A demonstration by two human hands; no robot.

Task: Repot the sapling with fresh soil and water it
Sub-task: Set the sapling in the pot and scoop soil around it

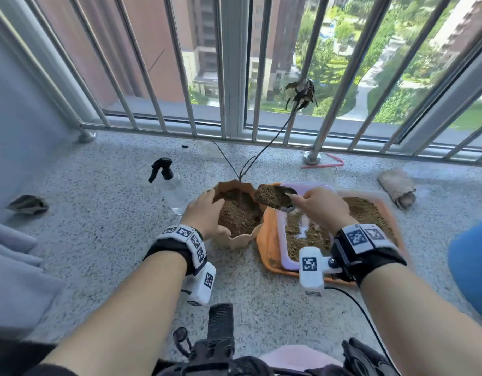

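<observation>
Currently logged: left hand (207,217) cupped around the near-left rim of the pot (238,236). Right hand (319,208) grips a scoop (275,196) heaped with soil, held just above the pot's right rim. Sapling (241,177) stands upright in the pot, ahead of both hands, stem bare, withered leaves at top. Pot partly filled. Soil tray (267,240) lies under the right hand. Spray bottle (172,188) stands beyond the left hand, untouched. Judged status: filling underway; topping up and watering outstanding.
</observation>
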